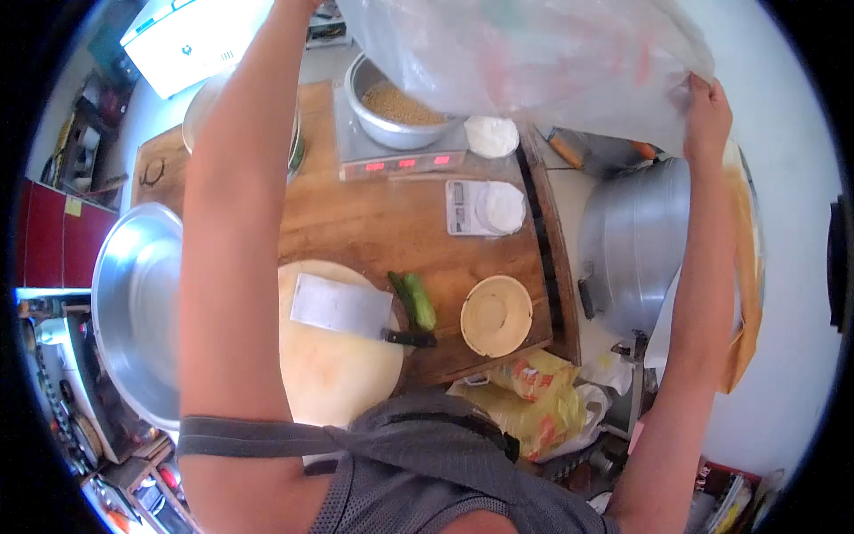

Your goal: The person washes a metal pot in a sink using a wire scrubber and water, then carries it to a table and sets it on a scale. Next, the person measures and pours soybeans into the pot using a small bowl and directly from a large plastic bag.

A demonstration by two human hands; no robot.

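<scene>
My right hand [709,116] is raised at the upper right, its fingers closed on the edge of a large translucent plastic bag [534,62]. Faint red and green print shows on the bag, which spreads across the top of the view. My left arm [236,214] reaches up past the top edge, so that hand is out of sight. Partly behind the bag, a metal bowl of yellowish grains [400,105] sits on a scale with red digits [402,166]. A smaller white scale [459,209] stands nearer, with a white container [502,208] on it.
On a round cutting board [342,383] lies a cleaver [342,307], beside green cucumber pieces [415,301]. A cream bowl [496,316] is near the wooden table's [356,214] right edge. A large metal basin [133,311] stands left, a big metal pot [636,231] right, yellow bags [534,400] below.
</scene>
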